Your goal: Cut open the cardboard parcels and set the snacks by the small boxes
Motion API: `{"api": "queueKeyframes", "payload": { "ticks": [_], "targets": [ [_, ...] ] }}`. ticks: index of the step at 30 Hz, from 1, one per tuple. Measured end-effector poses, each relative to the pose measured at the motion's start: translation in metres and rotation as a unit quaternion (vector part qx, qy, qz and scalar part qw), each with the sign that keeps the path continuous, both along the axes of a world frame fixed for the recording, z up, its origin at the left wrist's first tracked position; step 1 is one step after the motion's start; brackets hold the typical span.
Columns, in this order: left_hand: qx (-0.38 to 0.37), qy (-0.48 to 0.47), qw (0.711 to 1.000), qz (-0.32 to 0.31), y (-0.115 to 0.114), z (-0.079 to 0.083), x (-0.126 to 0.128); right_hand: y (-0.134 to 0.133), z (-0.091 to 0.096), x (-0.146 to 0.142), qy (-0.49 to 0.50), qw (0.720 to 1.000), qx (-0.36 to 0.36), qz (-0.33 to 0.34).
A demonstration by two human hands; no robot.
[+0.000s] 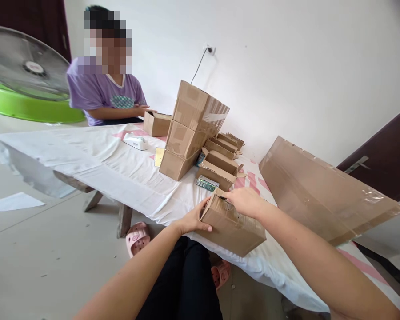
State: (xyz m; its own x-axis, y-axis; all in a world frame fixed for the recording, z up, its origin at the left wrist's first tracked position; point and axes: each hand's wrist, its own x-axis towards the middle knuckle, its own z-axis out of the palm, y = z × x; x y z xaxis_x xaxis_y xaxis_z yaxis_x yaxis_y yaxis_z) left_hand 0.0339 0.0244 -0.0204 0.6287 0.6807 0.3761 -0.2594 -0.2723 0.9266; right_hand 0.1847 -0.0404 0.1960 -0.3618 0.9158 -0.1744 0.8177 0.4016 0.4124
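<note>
Box (235, 235) sits at near edge of the cloth-covered table (86, 160), right in front of me, prob. b/c both arms reach it there w/o stretching. L hand (196, 220) grasps its left end, thumb on the near side, fingers up by the top edge, I'd guess to stop it sliding. R hand (247, 202) is on top, fingers curled in by a thin dark strip (222, 198) at the upper edge; can't tell whether that's a tool I'm gripping or just a gap in the cardboard. Small pack (207, 183) lies just past the box, beside the nearest of the open boxes (218, 178), lined up away from me, likely so each opening is easy to get at. Left of them = stack (186, 115), 3 high, prob. to save space. Big cardboard piece (316, 191) stands on the right, approx. clear of my arms. Far end: co-worker (103, 95) w/ a hand at another box (157, 124).
</note>
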Motion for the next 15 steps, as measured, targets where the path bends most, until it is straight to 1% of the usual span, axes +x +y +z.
{"api": "queueKeyframes", "payload": {
  "ticks": [4,11,15],
  "targets": [
    [0.011,0.021,1.000,0.012,-0.001,0.001,-0.002,-0.014,0.007,0.014,-0.045,0.999,-0.017,-0.024],
    [0.019,0.044,0.998,0.027,-0.001,0.000,-0.003,-0.043,0.002,0.056,-0.074,0.995,-0.011,-0.072],
    [0.027,0.043,0.998,0.034,0.001,-0.002,-0.001,-0.058,0.003,0.075,-0.074,0.993,-0.009,-0.091]
  ]
}}
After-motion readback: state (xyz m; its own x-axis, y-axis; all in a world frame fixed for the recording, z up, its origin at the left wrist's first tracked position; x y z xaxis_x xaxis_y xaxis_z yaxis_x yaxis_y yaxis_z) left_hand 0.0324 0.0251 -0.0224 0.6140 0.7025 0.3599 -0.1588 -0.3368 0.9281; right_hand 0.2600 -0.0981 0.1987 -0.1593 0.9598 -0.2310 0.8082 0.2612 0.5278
